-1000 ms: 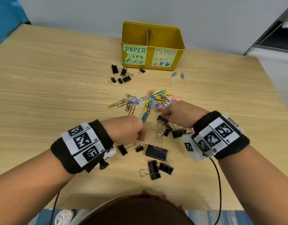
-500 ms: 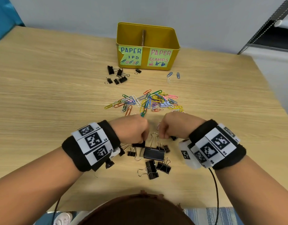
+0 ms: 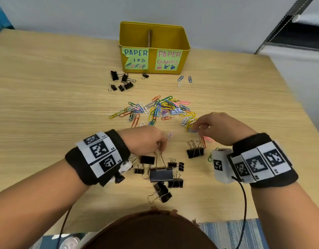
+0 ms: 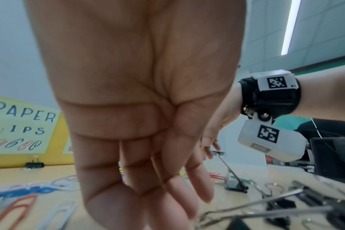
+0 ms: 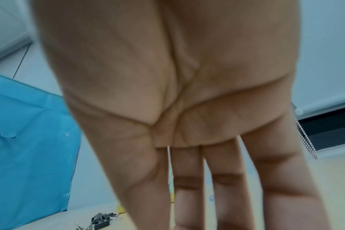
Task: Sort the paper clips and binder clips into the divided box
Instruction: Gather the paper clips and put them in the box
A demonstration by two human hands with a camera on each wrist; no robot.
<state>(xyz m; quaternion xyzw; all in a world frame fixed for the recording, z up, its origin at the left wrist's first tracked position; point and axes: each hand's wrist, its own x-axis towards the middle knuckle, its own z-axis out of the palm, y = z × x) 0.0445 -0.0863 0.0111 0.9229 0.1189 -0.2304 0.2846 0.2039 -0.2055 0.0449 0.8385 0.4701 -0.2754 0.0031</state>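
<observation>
On the table [image 3: 47, 97], head view: left hand [image 3: 146, 139] curls over the big binder clip [image 3: 161, 174], fingertips at its wire handles; a firm pinch isn't clear. Right hand [image 3: 221, 128] reaches the paper clips [image 3: 155, 110], fingers bent, contents hidden. Divided box [image 3: 153, 56] sits well beyond. Left wrist view: fingers [image 4: 144, 179] fairly straight, nothing clamped. Right wrist view: fingers [image 5: 217, 186] extended, blurry. Best to pinch both handles together & lift straight.

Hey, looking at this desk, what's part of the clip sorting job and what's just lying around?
Part of the job:
yellow divided box
coloured paper clips
black binder clips
three stray paper clips

Just lying about:
blue sheet
striped mat
wooden table, only the work surface
</observation>
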